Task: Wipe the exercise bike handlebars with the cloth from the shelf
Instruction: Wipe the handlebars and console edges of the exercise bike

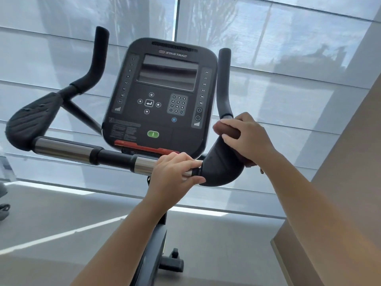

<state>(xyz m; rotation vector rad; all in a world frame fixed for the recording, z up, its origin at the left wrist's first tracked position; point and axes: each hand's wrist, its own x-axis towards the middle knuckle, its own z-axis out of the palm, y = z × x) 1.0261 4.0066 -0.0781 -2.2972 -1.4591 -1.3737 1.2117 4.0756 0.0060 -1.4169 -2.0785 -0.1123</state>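
**Single head view, close on the bike console**

One wide-angle camera, head-worn, looks forward and slightly down from just behind the handlebars (115, 156). Frame is tilted. Console (162, 96) sits centre, near; both hands enter from the bottom edge. Window blinds (288, 58) fill the background. No second view.

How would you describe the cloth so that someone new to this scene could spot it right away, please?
Start at the bike's console and drop to the black elbow pad at its lower right. The right hand presses the cloth onto the top of that pad. It is the only brown, soft thing among black and chrome parts.
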